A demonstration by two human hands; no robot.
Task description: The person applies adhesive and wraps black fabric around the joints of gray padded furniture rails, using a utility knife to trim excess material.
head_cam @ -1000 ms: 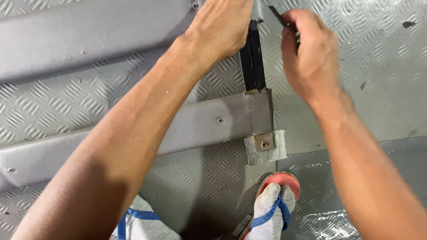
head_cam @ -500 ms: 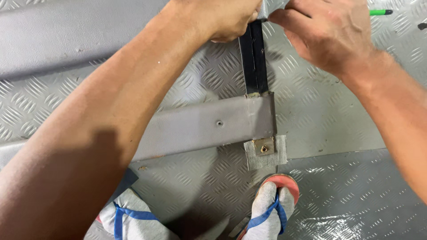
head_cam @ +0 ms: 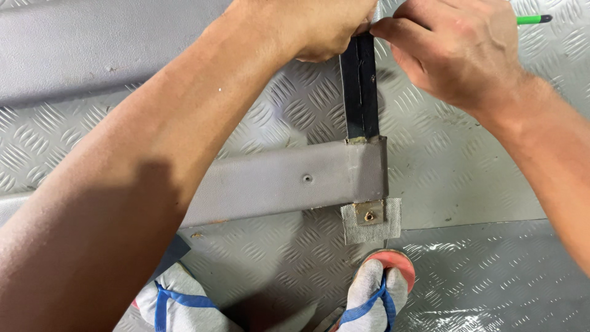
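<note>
Grey tread-plate surface (head_cam: 467, 178): seen across the whole view, beneath and around both hands; a seam is seen below the right forearm, with glossier plate under it.

Long grey panel (head_cam: 92, 58): laid across the top left, left of the left hand.

Grey padded bar (head_cam: 276, 184): laid slanting below the left forearm, its squared end found directly below both hands; a small hole is seen in its face.

Black strip (head_cam: 359, 92): set upright, its top held between the two hands, its lower end met by the end of the grey padded bar. It is pinched near the top from both sides.

Left hand (head_cam: 313, 27): closed, fingers gripped on the black strip's upper left edge.

Right hand (head_cam: 458, 52): closed, thumb and fingers pinched on the strip's upper right edge.

Mesh patch (head_cam: 372, 221): a pale square well below the hands, with a small metal bracket (head_cam: 369, 213) on it.

Two socked feet in blue-strapped sandals (head_cam: 375, 295): seen at the bottom edge.

Green pen (head_cam: 533, 19): lying just right of the right hand.
</note>
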